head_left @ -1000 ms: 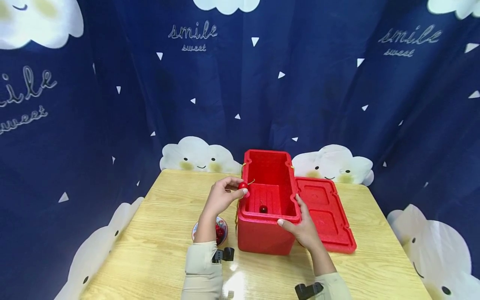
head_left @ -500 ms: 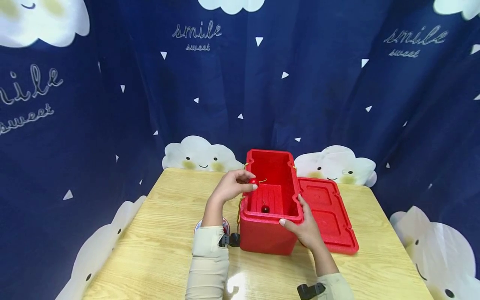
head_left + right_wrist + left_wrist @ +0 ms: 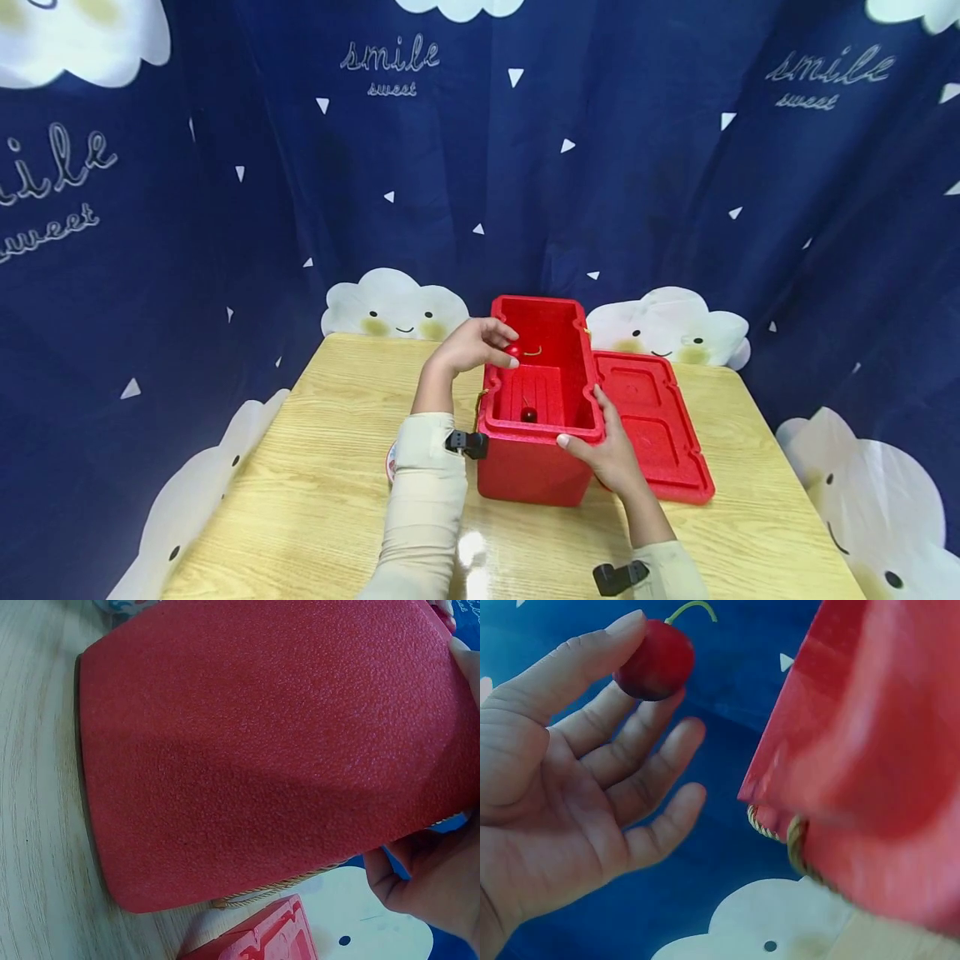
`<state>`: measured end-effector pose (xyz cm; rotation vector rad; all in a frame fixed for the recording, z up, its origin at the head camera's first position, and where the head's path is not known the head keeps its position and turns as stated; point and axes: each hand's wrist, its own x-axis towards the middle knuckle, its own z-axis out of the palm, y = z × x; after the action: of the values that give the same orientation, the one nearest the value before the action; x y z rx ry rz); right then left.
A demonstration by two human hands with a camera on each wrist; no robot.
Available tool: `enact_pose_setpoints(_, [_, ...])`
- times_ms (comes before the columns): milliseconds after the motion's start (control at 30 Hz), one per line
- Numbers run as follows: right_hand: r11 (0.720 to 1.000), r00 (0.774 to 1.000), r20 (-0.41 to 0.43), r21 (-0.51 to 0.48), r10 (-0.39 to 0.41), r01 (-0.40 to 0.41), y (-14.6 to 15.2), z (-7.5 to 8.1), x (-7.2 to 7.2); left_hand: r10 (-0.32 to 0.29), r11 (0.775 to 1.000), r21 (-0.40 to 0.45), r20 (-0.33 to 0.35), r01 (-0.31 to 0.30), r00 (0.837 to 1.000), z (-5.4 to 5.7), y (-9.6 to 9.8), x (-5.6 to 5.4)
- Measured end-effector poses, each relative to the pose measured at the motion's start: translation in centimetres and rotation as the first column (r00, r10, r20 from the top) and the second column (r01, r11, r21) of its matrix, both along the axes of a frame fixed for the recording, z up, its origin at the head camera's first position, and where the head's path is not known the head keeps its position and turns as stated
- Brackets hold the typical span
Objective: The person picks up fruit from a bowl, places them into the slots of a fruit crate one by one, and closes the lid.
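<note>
Over the left side of the open red foam box (image 3: 534, 471), my left hand (image 3: 468, 346) pinches a red cherry (image 3: 656, 660) by thumb and fingertips, its curved green stem sticking out. The other fingers are spread and loosely bent. A darker cherry (image 3: 528, 414) lies on the box floor at the near end. My right hand (image 3: 617, 457) grips the box's near right corner, thumb on the front rim and fingers along the right side. In the right wrist view that hand (image 3: 439, 881) is partly cut off by the frame edge.
The red lid (image 3: 654, 429) lies on the wooden table (image 3: 322, 467) to the right of the box. A patterned bowl (image 3: 391, 463) is mostly hidden under my left forearm. Yellow rope (image 3: 480, 405) hangs at the box's left side. A blue cloud-print curtain stands behind.
My left hand has moved right and away from me with the cherry, from the box's left rim to over its opening. The left forearm now covers most of the bowl. The right hand stays put.
</note>
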<state>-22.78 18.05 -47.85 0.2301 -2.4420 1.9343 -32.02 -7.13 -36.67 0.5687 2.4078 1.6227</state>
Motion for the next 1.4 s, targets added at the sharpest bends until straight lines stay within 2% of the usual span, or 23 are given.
enact_pose_setpoints(133, [1.0,1.0,0.021,-0.011,-0.001,0.001,0.1,0.3,0.0,-0.016,1.0,-0.02,0.057,0.017,0.998,0.3,0.8,-0.7])
enact_pose_setpoints(233, [1.0,0.999,0.046,-0.011,0.006,-0.005,-0.3,1.7,0.6,-0.033,0.999,-0.031,0.083,0.035,0.996,0.3,1.2,-1.0])
enact_pose_setpoints(467, [1.0,0.998,0.055,0.009,-0.016,0.016,-0.3,1.5,0.6,-0.033,0.998,-0.048,0.115,0.039,0.993,-0.6,0.9,-2.0])
enact_pose_setpoints(633, [1.0,0.999,0.049,-0.001,-0.014,0.014,-0.8,3.3,1.6,-0.063,0.997,-0.04,0.154,0.07,0.986,-0.8,0.5,-2.9])
enact_pose_setpoints(767, [1.0,0.999,0.047,-0.009,-0.01,0.01,-0.7,2.9,1.4,-0.085,0.993,-0.069,0.194,0.099,0.977,-0.5,0.5,-3.4])
enact_pose_setpoints(1067, [1.0,1.0,0.022,0.026,-0.017,0.017,-0.1,0.3,0.0,-0.11,0.968,-0.198,0.223,0.155,0.969,0.2,1.5,-4.0])
enact_pose_setpoints(1233, [1.0,1.0,0.022,0.018,-0.013,0.012,-0.1,0.5,0.0,-0.136,0.962,-0.201,0.232,0.184,0.963,0.1,2.0,-4.2])
enact_pose_setpoints(1400, [1.0,0.999,0.045,-0.013,0.001,-0.001,-0.4,1.8,0.8,-0.122,0.966,-0.194,0.232,0.169,0.965,-0.2,2.2,-4.1])
